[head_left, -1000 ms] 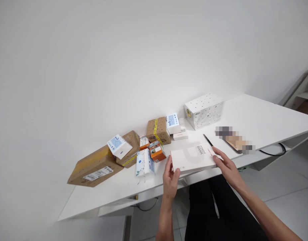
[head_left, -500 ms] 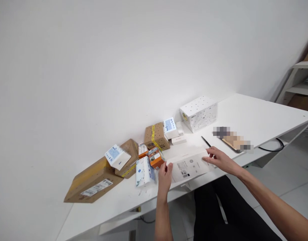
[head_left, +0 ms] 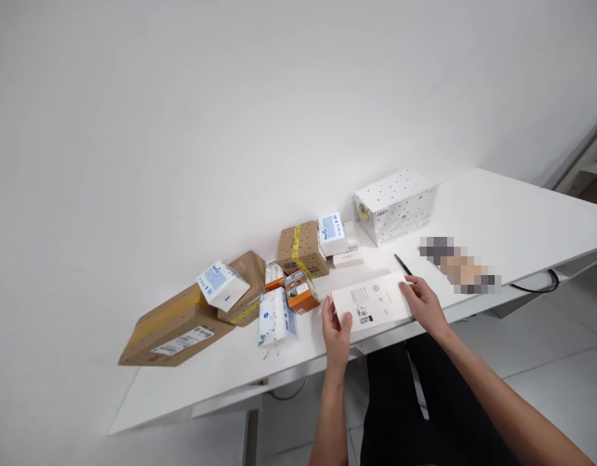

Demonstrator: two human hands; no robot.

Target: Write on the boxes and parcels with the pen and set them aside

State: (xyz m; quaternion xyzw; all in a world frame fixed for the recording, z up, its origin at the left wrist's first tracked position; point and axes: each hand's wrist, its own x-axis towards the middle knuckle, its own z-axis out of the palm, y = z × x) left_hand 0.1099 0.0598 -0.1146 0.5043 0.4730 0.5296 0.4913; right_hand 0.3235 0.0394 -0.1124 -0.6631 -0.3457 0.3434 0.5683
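Observation:
A flat white box with small grey print and a code square is held between my two hands at the table's front edge. My left hand grips its left end, thumb on the printed face. At the opposite end my right hand has its fingers closed on the edge. Just beyond the box lies a thin dark pen-like stick. An orange box and a white pack with blue print are left of my left hand.
Brown cartons with yellow tape line the wall side of the white table, with blue-labelled white packs on and beside them. A dotted white carton stands at the back. On the right lies a blurred-out item.
The white box has tilted, so its printed face shows more squarely and its outline looks shorter. My hands have come closer together, still on its ends. The camera view has shifted slightly.

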